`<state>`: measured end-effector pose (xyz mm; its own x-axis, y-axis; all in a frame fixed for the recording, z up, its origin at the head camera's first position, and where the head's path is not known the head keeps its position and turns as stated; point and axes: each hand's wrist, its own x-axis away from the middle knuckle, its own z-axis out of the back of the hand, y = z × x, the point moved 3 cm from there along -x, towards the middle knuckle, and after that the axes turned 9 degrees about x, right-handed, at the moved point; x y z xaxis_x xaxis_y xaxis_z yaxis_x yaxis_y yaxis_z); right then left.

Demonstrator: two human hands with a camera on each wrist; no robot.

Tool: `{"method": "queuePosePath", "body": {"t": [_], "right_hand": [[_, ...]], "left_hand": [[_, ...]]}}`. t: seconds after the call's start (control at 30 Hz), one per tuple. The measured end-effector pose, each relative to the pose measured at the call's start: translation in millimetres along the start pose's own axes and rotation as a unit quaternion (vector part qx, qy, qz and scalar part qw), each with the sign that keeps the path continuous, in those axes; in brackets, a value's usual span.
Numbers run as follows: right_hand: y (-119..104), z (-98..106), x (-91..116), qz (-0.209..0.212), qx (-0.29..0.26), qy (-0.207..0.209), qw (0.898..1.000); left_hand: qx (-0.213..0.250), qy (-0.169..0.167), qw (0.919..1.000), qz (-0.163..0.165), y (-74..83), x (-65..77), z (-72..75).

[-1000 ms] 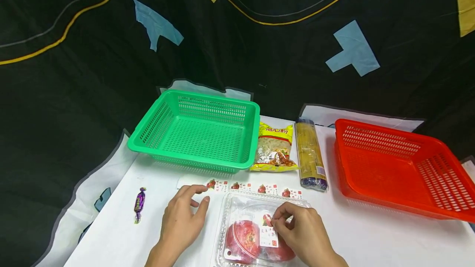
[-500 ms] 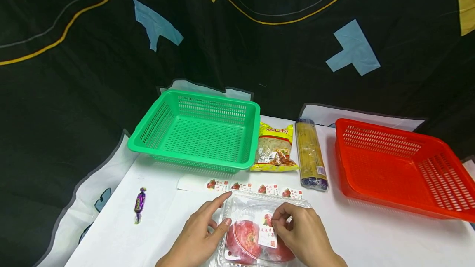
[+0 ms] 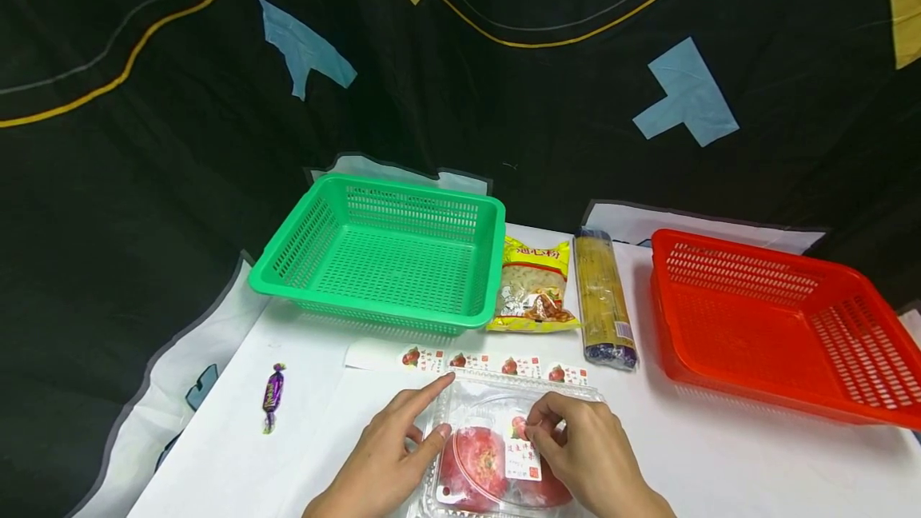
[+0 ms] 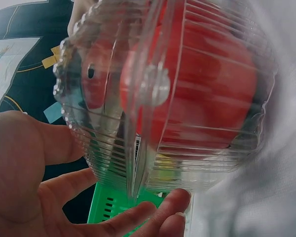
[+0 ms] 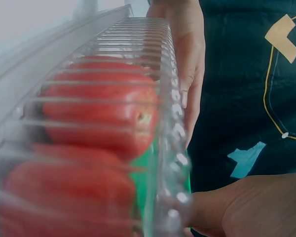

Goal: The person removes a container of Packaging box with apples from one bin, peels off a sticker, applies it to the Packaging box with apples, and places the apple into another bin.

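Note:
A clear plastic clamshell box (image 3: 478, 398) with red tomatoes (image 3: 475, 466) inside sits at the front of the table. Over its lid, my right hand (image 3: 593, 450) pinches the upper right edge of a small white label sticker (image 3: 523, 462) printed with a red fruit. My left hand (image 3: 388, 454) is at the box's left side, forefinger reaching to the far left corner and thumb over the lid's edge. The left wrist view shows its fingers (image 4: 138, 212) spread along the box wall. In the right wrist view several tomatoes (image 5: 98, 103) show through the ribbed side.
Behind the box lies a strip of fruit stickers (image 3: 468, 362). Farther back are a green basket (image 3: 403, 314), a yellow pasta bag (image 3: 532, 286), a spaghetti pack (image 3: 604, 298) and a red basket (image 3: 763, 382) at right. A purple-wrapped candy (image 3: 273, 394) lies at left.
My left hand has moved right from the bare table to the box's left edge. The right hand stays over the lid with the sticker, which has shifted only slightly.

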<state>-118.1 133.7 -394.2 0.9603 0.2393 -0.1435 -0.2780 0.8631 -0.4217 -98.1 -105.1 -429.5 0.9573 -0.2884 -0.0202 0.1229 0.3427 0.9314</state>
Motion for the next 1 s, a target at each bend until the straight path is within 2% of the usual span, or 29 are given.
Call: {"method": "queuePosePath", "body": {"t": [0.23, 0.4, 0.57, 0.73, 0.8, 0.9, 1.0], "right_hand": [[1.0, -0.5, 2.1, -0.004, 0.008, 0.013, 1.000], [0.4, -0.9, 2.0, -0.001, 0.020, 0.007, 1.000], [-1.8, 0.7, 3.5, 0.041, 0.071, -0.034, 0.996], [1.2, 3.9, 7.8, 0.076, 0.129, -0.099, 0.984], [3.6, 4.3, 9.0, 0.089, 0.147, -0.109, 0.979], [7.3, 4.6, 9.7, 0.104, 0.149, -0.109, 0.977], [10.8, 6.3, 9.5, 0.098, 0.123, -0.105, 0.982]], "left_hand": [[-0.003, -0.005, 1.0000, 0.000, -0.5, -0.9, -0.3], [-0.012, -0.008, 0.9999, -0.007, -0.1, -2.1, -0.2], [-0.016, -0.011, 0.9998, -0.011, 0.0, -2.5, 0.6], [-0.008, -0.020, 0.9998, -0.001, -0.4, -2.9, 0.4], [0.001, -0.025, 0.9997, 0.007, -0.5, -2.9, -0.1], [0.023, -0.036, 0.9988, 0.022, -0.9, -1.9, -0.8], [0.055, -0.045, 0.9970, 0.032, -1.4, -0.9, -1.2]]}}
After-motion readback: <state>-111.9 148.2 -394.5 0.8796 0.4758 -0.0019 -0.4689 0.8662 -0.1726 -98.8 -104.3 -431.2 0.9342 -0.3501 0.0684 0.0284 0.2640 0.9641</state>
